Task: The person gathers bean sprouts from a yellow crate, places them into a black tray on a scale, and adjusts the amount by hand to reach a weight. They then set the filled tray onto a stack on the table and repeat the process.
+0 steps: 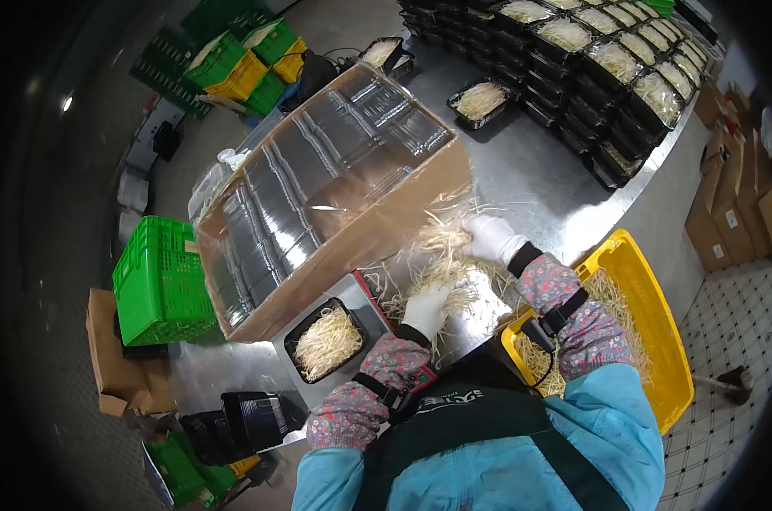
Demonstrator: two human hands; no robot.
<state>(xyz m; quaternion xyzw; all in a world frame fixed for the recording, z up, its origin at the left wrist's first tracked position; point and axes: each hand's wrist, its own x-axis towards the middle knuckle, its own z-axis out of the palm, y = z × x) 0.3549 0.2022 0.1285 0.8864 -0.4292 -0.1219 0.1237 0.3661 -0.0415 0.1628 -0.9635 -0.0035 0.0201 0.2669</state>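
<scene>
Both my hands wear white gloves and work in a loose heap of bean sprouts [444, 266] on the steel table. My right hand [491, 239] is closed on a bunch of sprouts at the heap's far side. Lower and to the left, my left hand [426, 310] has its fingers curled into the near side of the heap, partly hidden by sprouts. Left of it, a black tray [296, 339] filled with bean sprouts rests on a scale [374, 298] with a red edge.
A large cardboard box [377, 217] of stacked black trays stands ahead. Filled trays [565, 36] are piled at the far right, with one tray [481, 102] apart. A yellow crate [669, 341] of sprouts is beside me. Empty black trays [254, 419] and a green crate [160, 281] are left.
</scene>
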